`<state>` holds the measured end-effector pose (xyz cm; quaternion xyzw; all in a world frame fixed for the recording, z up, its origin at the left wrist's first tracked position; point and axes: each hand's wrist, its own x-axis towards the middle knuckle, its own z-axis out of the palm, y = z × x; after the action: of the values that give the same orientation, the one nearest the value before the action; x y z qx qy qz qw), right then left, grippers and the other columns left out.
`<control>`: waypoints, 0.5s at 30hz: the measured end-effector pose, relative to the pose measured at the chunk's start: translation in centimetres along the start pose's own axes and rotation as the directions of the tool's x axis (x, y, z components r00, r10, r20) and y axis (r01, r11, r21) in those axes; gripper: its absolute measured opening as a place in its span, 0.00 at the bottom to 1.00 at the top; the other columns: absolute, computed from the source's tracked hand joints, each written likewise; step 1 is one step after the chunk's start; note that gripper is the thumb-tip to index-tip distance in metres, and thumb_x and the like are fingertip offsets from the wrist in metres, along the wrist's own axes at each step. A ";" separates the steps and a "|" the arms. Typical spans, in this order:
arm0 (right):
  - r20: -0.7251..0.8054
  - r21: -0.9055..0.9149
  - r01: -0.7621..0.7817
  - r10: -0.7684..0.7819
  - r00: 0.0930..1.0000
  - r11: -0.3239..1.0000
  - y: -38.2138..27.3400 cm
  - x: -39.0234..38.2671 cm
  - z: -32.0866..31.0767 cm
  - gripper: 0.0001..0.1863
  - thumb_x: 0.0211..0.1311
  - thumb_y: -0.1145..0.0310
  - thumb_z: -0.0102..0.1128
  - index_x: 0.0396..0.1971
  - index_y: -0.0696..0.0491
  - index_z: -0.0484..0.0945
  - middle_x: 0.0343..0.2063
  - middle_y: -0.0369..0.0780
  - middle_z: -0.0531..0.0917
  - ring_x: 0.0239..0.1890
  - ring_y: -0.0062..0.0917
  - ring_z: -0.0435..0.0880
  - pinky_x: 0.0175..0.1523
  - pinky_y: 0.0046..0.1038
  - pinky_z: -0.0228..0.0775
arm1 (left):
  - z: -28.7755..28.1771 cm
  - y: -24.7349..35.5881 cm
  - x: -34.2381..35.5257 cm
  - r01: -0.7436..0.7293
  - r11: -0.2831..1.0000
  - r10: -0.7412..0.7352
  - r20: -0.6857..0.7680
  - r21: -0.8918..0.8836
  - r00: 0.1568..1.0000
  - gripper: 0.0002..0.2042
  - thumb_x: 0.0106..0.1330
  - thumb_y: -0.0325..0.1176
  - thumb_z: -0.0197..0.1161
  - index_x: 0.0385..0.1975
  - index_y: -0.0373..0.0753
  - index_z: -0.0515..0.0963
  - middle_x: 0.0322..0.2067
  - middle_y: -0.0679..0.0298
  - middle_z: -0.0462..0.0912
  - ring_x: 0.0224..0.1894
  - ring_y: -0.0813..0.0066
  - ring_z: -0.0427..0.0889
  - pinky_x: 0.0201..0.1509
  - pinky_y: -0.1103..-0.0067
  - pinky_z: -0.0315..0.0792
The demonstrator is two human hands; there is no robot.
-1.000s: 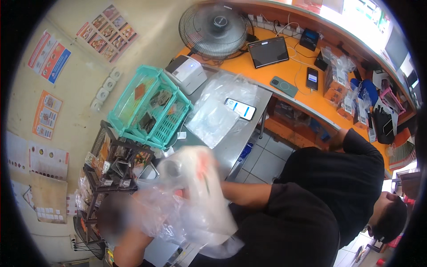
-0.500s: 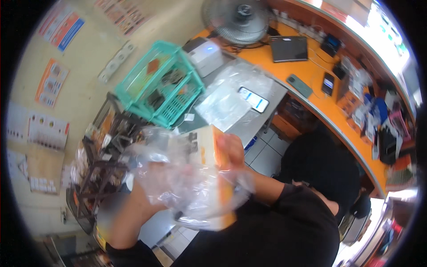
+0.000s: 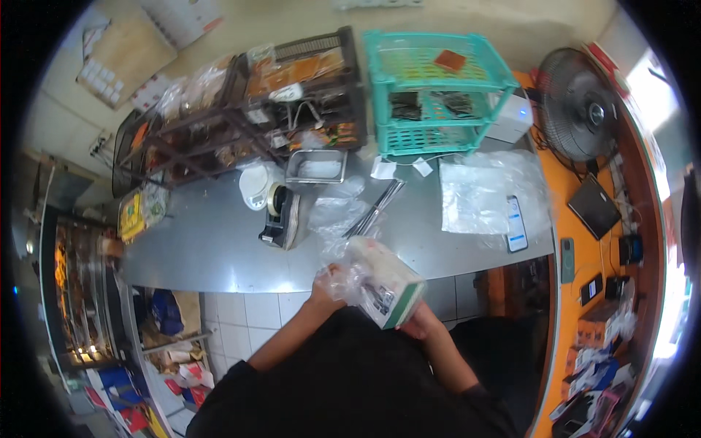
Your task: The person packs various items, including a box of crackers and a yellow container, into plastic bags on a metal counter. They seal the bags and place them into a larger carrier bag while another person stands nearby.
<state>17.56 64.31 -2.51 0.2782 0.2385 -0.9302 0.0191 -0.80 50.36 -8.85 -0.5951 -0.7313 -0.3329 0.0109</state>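
Observation:
In front of my chest I hold a white carton [image 3: 398, 276] with a green edge, tilted. A clear plastic bag [image 3: 349, 281] covers its left end and part of its side. My left hand [image 3: 328, 286] is closed on the gathered plastic at the box's left. My right hand [image 3: 419, 322] grips the carton's lower right side; some of its fingers are hidden behind the box. Just beyond lie a bundle of thin dark sticks [image 3: 376, 208] and loose clear plastic [image 3: 332, 217] on the metal table [image 3: 197, 255].
A tape dispenser [image 3: 281, 219], white scale [image 3: 255, 187] and metal tray [image 3: 316, 166] stand on the table. Brown crates [image 3: 241, 120] and a turquoise rack [image 3: 431, 139] line the back. Plastic bags [image 3: 478, 193] and a phone [image 3: 516, 225] lie right. An orange counter [image 3: 566, 321] holds a fan [image 3: 580, 106].
My view has swung round to face the metal table. The bagged carton is turned, so a green edge shows instead of its orange side, and both hands remain on it and its bag.

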 end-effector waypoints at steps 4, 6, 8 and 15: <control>0.006 -0.274 -0.097 0.102 0.995 0.957 3.7 2.6 -4.3 0.29 0.68 0.46 0.42 0.53 0.57 0.65 0.39 0.43 0.80 0.36 0.27 0.82 0.34 0.27 0.75 | 0.1 -1.2 -5.1 0.070 0.891 0.017 -0.187 0.449 0.982 0.17 0.51 0.37 0.66 0.40 0.37 0.75 0.32 0.61 0.78 0.28 0.63 0.78 0.29 0.71 0.74; -0.078 -0.670 -0.155 0.138 0.987 0.726 4.6 5.6 -4.0 0.27 0.63 0.47 0.51 0.44 0.59 0.72 0.34 0.42 0.81 0.31 0.27 0.82 0.34 0.28 0.75 | -0.3 -3.9 -7.9 0.227 0.927 -0.218 -0.064 0.299 0.974 0.17 0.48 0.37 0.66 0.38 0.38 0.75 0.31 0.60 0.77 0.28 0.61 0.78 0.29 0.70 0.74; -0.187 -0.895 -0.232 0.152 0.971 0.380 4.5 9.0 -3.5 0.24 0.61 0.50 0.57 0.40 0.59 0.76 0.31 0.41 0.81 0.30 0.27 0.82 0.36 0.28 0.74 | -1.9 -4.4 -7.7 0.273 0.875 -0.265 -0.077 0.400 0.961 0.14 0.46 0.36 0.63 0.34 0.41 0.77 0.29 0.62 0.77 0.26 0.62 0.76 0.28 0.71 0.74; 0.373 -0.911 0.394 -0.656 0.656 -0.123 -3.3 16.2 2.3 0.13 0.55 0.64 0.63 0.39 0.54 0.79 0.27 0.42 0.79 0.23 0.27 0.77 0.29 0.26 0.69 | -1.5 -7.3 -8.8 0.396 0.660 -0.491 -0.032 0.639 0.871 0.21 0.49 0.47 0.63 0.38 0.40 0.76 0.35 0.57 0.79 0.38 0.57 0.79 0.40 0.64 0.73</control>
<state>2.16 67.78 -7.98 0.1702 0.8583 -0.4365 -0.2094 -5.17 41.49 -14.76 -0.3823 -0.9209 -0.0193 0.0743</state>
